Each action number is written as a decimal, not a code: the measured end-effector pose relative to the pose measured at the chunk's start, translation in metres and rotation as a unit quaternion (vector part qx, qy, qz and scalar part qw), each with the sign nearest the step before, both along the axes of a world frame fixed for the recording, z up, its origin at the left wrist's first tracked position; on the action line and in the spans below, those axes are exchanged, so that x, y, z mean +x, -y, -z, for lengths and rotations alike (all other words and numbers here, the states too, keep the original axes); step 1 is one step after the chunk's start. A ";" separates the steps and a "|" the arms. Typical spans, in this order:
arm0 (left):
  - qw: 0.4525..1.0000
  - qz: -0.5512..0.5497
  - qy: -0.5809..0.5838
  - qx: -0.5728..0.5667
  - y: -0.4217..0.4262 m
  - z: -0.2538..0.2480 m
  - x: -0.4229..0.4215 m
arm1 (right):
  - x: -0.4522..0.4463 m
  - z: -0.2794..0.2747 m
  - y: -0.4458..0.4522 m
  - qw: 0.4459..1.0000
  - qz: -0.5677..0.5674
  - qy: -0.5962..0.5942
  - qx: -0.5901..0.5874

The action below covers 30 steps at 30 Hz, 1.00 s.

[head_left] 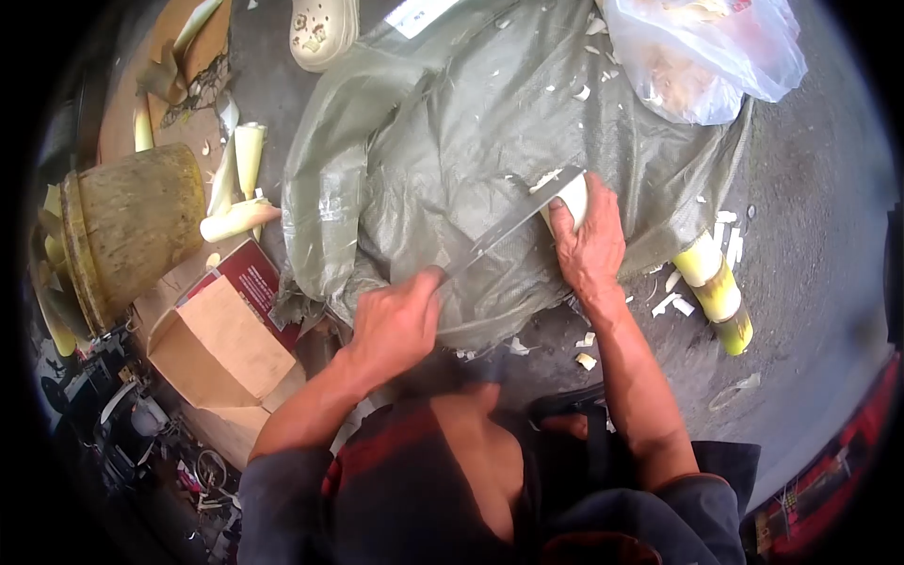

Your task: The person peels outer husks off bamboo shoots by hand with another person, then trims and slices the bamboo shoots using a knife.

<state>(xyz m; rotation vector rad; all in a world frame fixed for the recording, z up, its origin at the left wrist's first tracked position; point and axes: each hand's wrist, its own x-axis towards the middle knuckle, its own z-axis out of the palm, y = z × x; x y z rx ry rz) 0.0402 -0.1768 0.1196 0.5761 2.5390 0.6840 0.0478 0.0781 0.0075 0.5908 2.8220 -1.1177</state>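
My left hand (397, 318) is closed around the handle of a long knife (513, 222), its blade slanting up to the right. In my right hand (593, 243) is a pale, white piece of bamboo shoot (573, 200), gripped between thumb and fingers. The blade's far end lies across the top of this piece; whether it has cut in, I cannot tell. Beneath both hands spreads a crumpled grey-green woven plastic sheet (424, 169), with white shavings scattered on it.
A peeled bamboo shoot (718, 297) lies on the ground at right, among white scraps. A clear plastic bag (706, 56) sits at the sheet's upper right. On the left are a tipped dirty yellow bucket (141, 221), pale husks (240, 218) and a cardboard box (226, 344). A clog (323, 33) stands at top.
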 end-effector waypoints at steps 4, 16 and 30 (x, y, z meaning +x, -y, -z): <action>1.000 0.012 -0.003 -0.005 0.001 0.003 0.005 | -0.003 0.005 -0.003 1.000 -0.010 -0.013 -0.004; 0.998 0.032 0.028 -0.055 -0.040 0.005 -0.011 | 0.001 0.021 -0.009 0.997 -0.047 -0.058 0.013; 0.996 0.028 0.050 -0.068 -0.040 0.028 -0.016 | -0.002 0.003 -0.006 1.000 -0.013 0.007 -0.026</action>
